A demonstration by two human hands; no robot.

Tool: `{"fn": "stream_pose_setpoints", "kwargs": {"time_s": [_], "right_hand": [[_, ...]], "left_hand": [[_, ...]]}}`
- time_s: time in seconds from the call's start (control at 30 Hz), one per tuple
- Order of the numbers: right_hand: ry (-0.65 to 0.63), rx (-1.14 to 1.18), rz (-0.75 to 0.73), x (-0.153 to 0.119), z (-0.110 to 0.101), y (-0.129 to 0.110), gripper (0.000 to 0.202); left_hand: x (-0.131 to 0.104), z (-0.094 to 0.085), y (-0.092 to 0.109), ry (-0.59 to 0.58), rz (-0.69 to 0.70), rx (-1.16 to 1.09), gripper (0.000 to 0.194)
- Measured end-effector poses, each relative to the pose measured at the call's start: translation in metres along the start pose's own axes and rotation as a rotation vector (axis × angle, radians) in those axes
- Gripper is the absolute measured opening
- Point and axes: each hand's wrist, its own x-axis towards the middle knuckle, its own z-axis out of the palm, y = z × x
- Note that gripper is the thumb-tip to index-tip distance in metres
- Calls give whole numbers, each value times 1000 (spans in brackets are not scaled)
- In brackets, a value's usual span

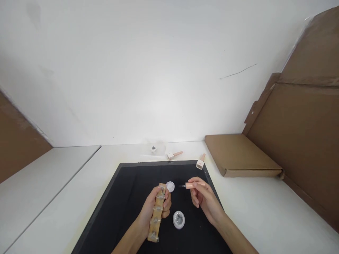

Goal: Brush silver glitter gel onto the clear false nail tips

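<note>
My left hand [150, 208] is closed around a narrow tan strip [156, 213] that has several clear, shiny pieces fixed along it; they look like nail tips, but I cannot be sure. In my right hand [205, 199] is a nail polish brush [189, 185], pinched by its pink handle with the dark bristles pointing left. The bristles are apart from the strip. Between and below the hands sits a small round white jar [178, 219] with something silvery grey inside. A round white lid [170, 186] lies just beyond my left fingers.
A black mat [132, 190] covers the middle of the white table [66, 176]. Two pink-capped polish bottles [200, 163] lie at its far edge, near a clear container [153, 149]. A flat cardboard box [238, 155] rests at right, with cardboard panels [304, 134] beyond.
</note>
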Motion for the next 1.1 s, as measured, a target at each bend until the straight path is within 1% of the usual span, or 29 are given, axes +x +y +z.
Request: {"fn": "stream_pose_setpoints", "kwargs": {"time_s": [0.23, 0.4, 0.57, 0.7, 0.87, 1.03, 1.1], "right_hand": [[3, 3, 22, 3, -2, 4, 25], [-10, 7, 19, 1, -1, 4, 25], [9, -97, -12, -2, 2, 1, 27], [-3, -182, -75, -7, 8, -2, 30], [-42, -256, -150, -15, 9, -2, 25], [-93, -491, -325, -24, 12, -5, 12], [-131, -580, -375, -26, 16, -6, 8]], "left_hand": [[2, -1, 1, -1, -19, -23, 39], [2, -2, 1, -14, -57, 11, 40], [1, 4, -3, 42, -110, 27, 38], [-2, 8, -10, 78, -153, 29, 34], [-5, 12, -20, 150, -206, 57, 31], [-7, 13, -25, 179, -244, 65, 29], [-8, 13, -26, 187, -259, 86, 33]]}}
